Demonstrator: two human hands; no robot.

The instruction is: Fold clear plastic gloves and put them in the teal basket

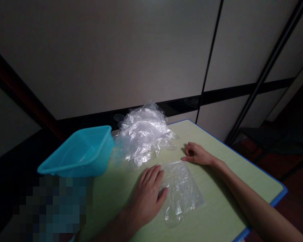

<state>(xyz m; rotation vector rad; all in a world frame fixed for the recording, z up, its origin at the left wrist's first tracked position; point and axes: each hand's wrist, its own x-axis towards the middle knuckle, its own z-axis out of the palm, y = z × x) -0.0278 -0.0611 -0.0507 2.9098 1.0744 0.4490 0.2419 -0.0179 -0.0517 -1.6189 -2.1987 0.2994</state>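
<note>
A clear plastic glove (183, 190) lies flat on the pale green table between my hands. My left hand (148, 195) rests palm down along its left edge, with the fingers extended and the thumb slightly apart. Near the glove's top right corner, my right hand (197, 154) lies on its side, its fingers curled and the thumb stretched along the tabletop by the glove's edge. A heap of crumpled clear plastic gloves (143, 132) sits beyond my hands at the back of the table.
An aqua plastic basin (84, 153) stands at the left edge of the green table (222, 174), which has blue edging. Behind are pale cabinet panels (116, 60) with a dark strip. Dark furniture (275, 141) is at the right, and a pixelated patch covers the lower left.
</note>
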